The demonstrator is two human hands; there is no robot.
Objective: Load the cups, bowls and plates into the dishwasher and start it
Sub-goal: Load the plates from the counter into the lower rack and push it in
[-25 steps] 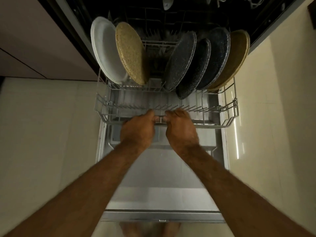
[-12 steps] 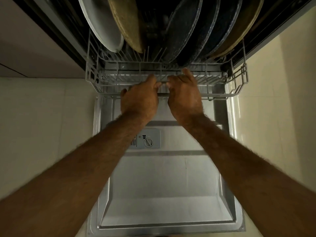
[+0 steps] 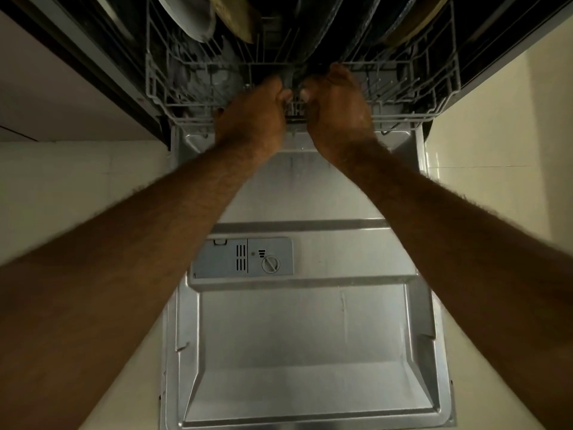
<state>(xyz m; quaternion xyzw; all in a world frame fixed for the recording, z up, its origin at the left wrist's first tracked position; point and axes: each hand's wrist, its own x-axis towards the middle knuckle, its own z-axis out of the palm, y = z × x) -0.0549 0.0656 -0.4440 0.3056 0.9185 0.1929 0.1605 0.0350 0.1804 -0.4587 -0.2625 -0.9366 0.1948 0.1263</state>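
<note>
Above the door (image 3: 310, 333), the rack (image 3: 409, 88) sits deeper now.

From here the top edge cuts off every plate: I get only the lower rims of the white plate (image 3: 192, 20), the tan plate (image 3: 235, 17) beside it and the dark plates (image 3: 322, 26). The fingers of the left hand (image 3: 251, 119) and right hand (image 3: 338, 110) curl out of sight around the front rail of the rack (image 3: 155, 88). I cannot identify the blurred grey shape (image 3: 201, 76) in the rack's left side. The marks on the detergent dispenser (image 3: 242, 257) are too small to read.
</note>
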